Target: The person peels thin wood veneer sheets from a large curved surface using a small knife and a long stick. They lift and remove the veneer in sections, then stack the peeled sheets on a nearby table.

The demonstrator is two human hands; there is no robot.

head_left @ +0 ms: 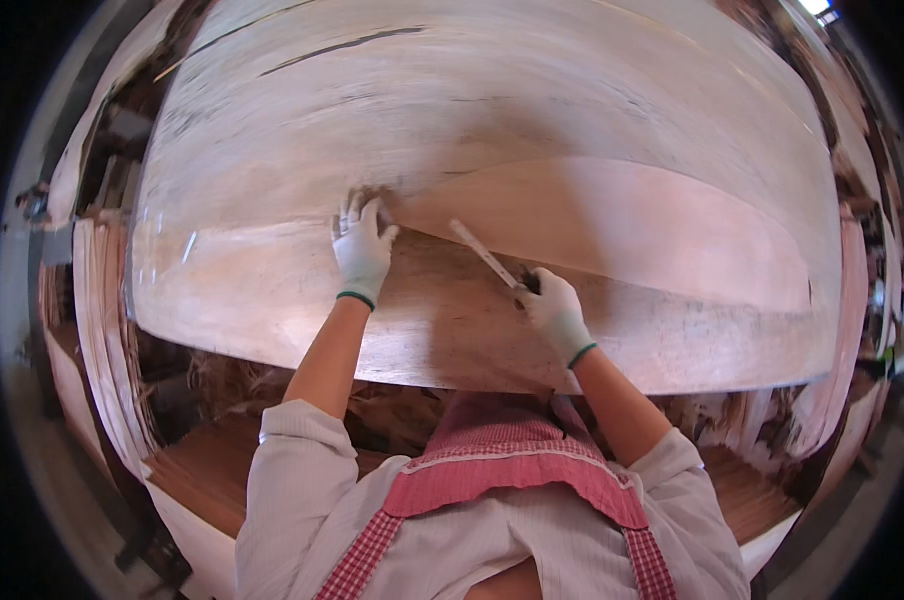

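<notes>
Both of my hands wear white gloves with green cuffs. My left hand [362, 250] rests with its fingers apart on a large pale wood veneer sheet [272, 130], by the left tip of a smaller piece. That smaller pinkish veneer piece [672, 225] has a curved far edge and lies on the sheet. In my right hand [555, 308] is a long, narrow, pale flat tool [482, 252] like a knife blade, slanting up and left over the sheet. Its handle is hidden by the dark-tipped glove fingers, and I cannot tell whether its tip touches the wood.
Upright stacked veneer sheets [107, 330] stand at the left, with more veneer [852, 300] hanging at the right. Under the near edge lie torn scraps [237, 385] and a brown stack [212, 460]. Dark splits [342, 52] run through the far part of the large sheet.
</notes>
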